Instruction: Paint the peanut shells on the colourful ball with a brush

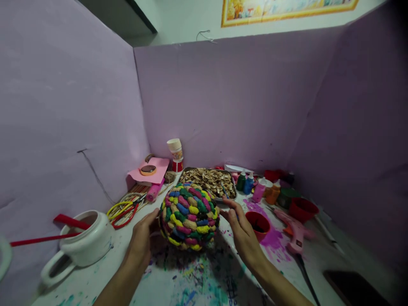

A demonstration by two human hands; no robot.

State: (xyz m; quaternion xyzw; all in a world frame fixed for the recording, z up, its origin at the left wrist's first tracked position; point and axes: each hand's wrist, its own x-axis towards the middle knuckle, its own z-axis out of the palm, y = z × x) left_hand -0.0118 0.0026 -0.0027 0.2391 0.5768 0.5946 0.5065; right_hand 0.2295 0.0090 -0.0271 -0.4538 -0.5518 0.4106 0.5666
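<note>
A ball covered in painted peanut shells (190, 216), in yellow, green, blue, magenta and bare tan, sits before me above the paint-stained table. My left hand (143, 236) grips its left side, the fingers partly hidden behind it. At the right side, my right hand (240, 229) has its fingertips at the ball's edge. A thin paintbrush (224, 191) sticks up from between the right fingers; most of its length is hidden by the hand. Just beyond that hand stands a red cup (257, 225) with something dark inside.
Behind the ball lies a metal tray (236, 196) of peanut shells. Paint bottles (248, 183) and a pink glue gun (296, 233) are on the right, with a dark phone-like slab (353, 287) nearer. Left are a white mug (92, 242), scissors (127, 212) and stacked paper cups (175, 148).
</note>
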